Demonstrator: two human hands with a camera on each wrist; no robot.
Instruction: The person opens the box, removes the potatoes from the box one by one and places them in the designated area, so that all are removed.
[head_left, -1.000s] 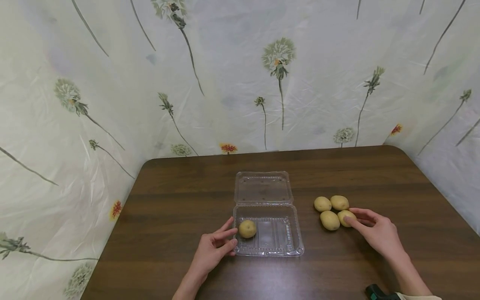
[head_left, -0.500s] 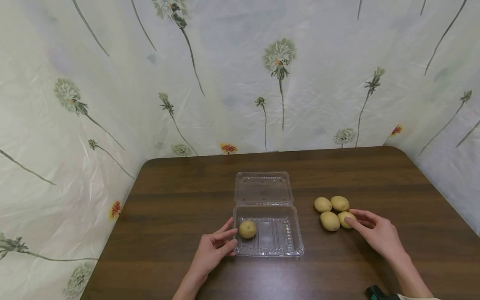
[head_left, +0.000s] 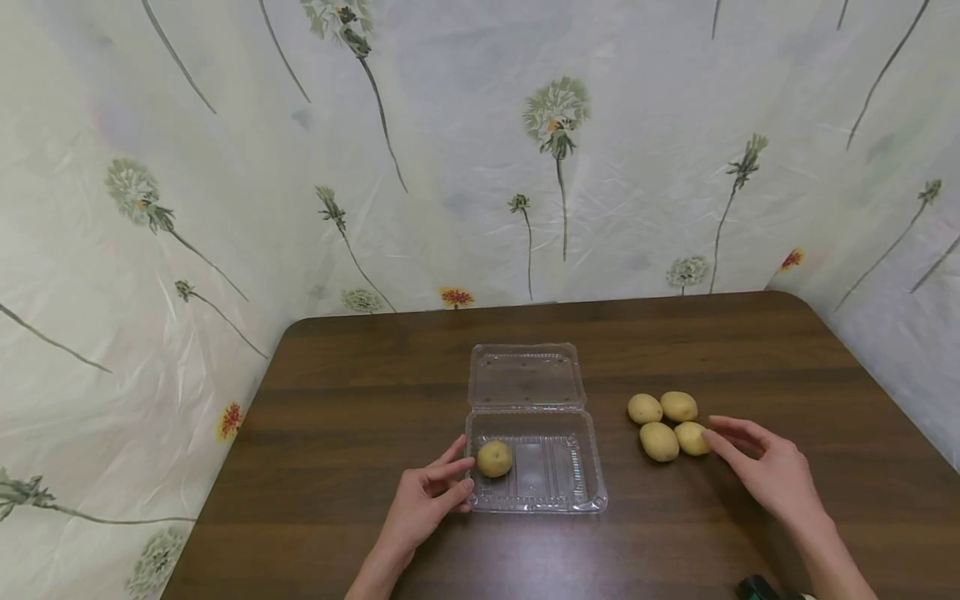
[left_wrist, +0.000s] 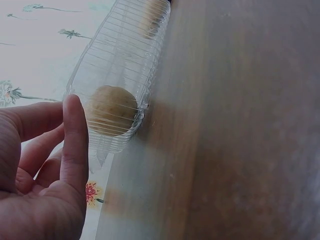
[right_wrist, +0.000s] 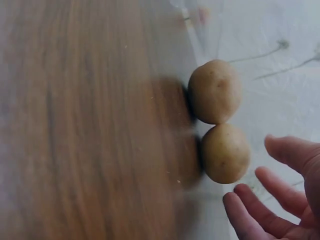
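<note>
A clear plastic clamshell container [head_left: 592, 467] lies with its lid [head_left: 527, 379] folded back. One potato [head_left: 495, 459] sits inside at its left end. My left hand [head_left: 425, 498] pinches the container's left rim between thumb and finger; the left wrist view shows the thumb tip [left_wrist: 72, 102] at that rim, beside the potato [left_wrist: 112, 111]. To the right, several loose potatoes [head_left: 659, 442] are grouped together on the table. My right hand [head_left: 772, 475] hovers beside the nearest right potato [head_left: 692, 438], fingers spread and holding nothing. In the right wrist view a gap separates the fingers from this potato [right_wrist: 226, 153].
The dark brown wooden table [head_left: 375, 392] has rounded far corners. A pale sheet printed with dandelions [head_left: 480, 167] hangs behind it and along both sides. A dark object [head_left: 757, 587] shows near the right forearm at the bottom edge.
My right hand has let go of the nearest right potato and drawn slightly back to the right, its fingers wider apart. The left hand and container have stayed put.
</note>
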